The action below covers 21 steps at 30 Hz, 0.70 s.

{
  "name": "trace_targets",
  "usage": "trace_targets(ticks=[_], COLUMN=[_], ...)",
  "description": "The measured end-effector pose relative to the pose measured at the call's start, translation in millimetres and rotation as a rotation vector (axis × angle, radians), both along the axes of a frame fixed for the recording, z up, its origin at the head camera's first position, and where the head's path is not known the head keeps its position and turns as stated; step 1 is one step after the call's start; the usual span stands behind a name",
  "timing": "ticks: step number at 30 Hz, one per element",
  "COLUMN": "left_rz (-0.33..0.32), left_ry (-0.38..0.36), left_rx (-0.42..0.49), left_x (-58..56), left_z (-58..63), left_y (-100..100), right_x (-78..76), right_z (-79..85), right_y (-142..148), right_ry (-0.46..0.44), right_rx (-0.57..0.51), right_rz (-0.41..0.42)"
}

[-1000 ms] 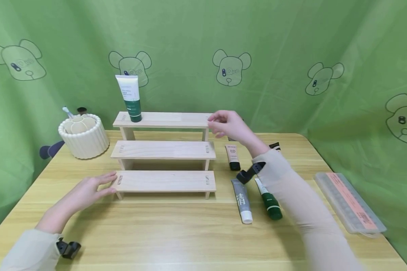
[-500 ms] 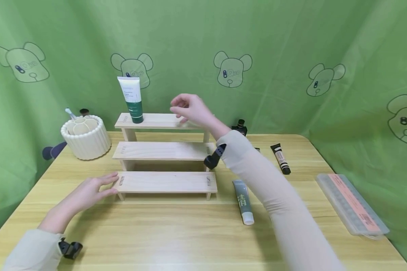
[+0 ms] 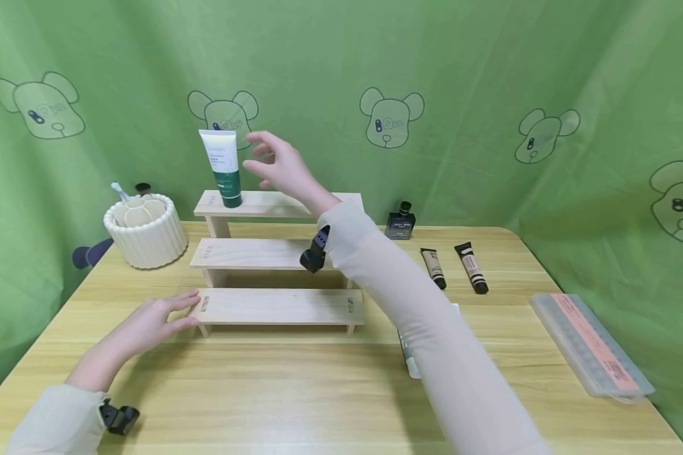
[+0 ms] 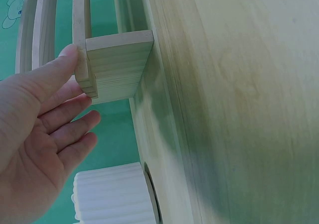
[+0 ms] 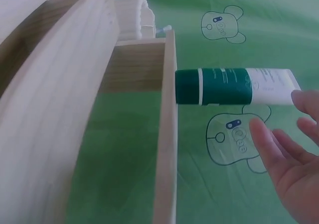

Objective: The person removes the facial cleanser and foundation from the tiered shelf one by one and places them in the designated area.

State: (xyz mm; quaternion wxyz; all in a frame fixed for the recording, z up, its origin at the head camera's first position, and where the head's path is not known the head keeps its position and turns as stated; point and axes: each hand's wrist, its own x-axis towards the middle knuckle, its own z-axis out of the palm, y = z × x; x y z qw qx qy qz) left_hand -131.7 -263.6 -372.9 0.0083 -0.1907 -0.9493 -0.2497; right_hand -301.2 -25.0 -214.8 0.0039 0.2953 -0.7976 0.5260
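Note:
A three-tier wooden display shelf (image 3: 284, 306) stands on the table. My left hand (image 3: 145, 325) holds the left end of its lowest tier; in the left wrist view the thumb (image 4: 67, 55) lies on the board's front edge. On the left end of the top tier stands a white and green squeeze tube (image 3: 226, 170), upright on its green cap. My right hand (image 3: 287, 167) is over the top tier, just right of the tube, with fingers spread and nothing in them. In the right wrist view, the fingertips are close to the tube's white end.
A white ribbed pot (image 3: 145, 237) with brushes stands left of the shelf. On the right are a dark bottle (image 3: 401, 224), two small tubes (image 3: 434, 268), and a flat clear case (image 3: 592, 344). My right forearm partly covers a grey tube (image 3: 408, 360). A green curtain (image 3: 461, 57) hangs behind.
My right hand has moved left along the top tier, from its right end to beside the standing tube. The left hand has stayed at the lowest tier.

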Motion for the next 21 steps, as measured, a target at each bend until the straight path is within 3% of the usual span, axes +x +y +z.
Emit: trace_targets(ticks=[13,21], left_rz=[-0.007,-0.009], left_ry=[0.001,0.004], left_rx=[0.006,0.005], left_x=[-0.1,0.9], left_z=[-0.2,1.5], left_y=[0.3,0.4], right_x=[3.3,1.8], right_z=[11.8,9.5], right_y=[-22.7,-22.2], right_ry=[0.034,0.157], right_rx=[0.069,0.032], right_rz=[0.006,-0.093])
